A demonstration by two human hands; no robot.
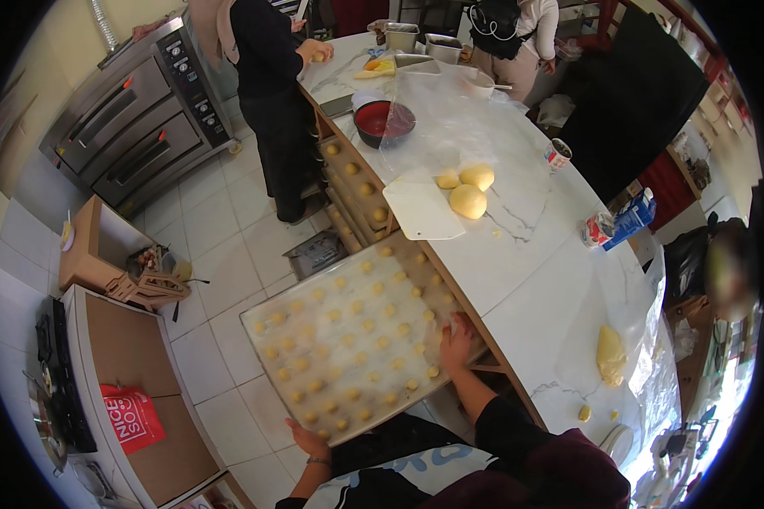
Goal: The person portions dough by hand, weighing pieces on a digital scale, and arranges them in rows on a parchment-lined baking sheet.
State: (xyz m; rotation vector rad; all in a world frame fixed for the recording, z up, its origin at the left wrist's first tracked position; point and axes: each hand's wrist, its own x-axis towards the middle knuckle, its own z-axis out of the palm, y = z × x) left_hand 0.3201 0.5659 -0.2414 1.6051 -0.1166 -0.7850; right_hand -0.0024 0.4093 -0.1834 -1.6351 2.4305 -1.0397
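A large baking tray with rows of small dough balls lies in front of me, its right side reaching under the marble tabletop. A translucent plastic sheet covers most of the balls, while a strip along the right side is uncovered. My left hand grips the tray's near left edge, some of its fingers hidden. At the sheet's right edge, my right hand has its fingers bent together on the plastic, beside the table's edge.
Large dough lumps and a white board are on the marble table, with a red-lined bowl farther off. Another tray of dough balls sits under the table. A co-worker stands at far left near the oven.
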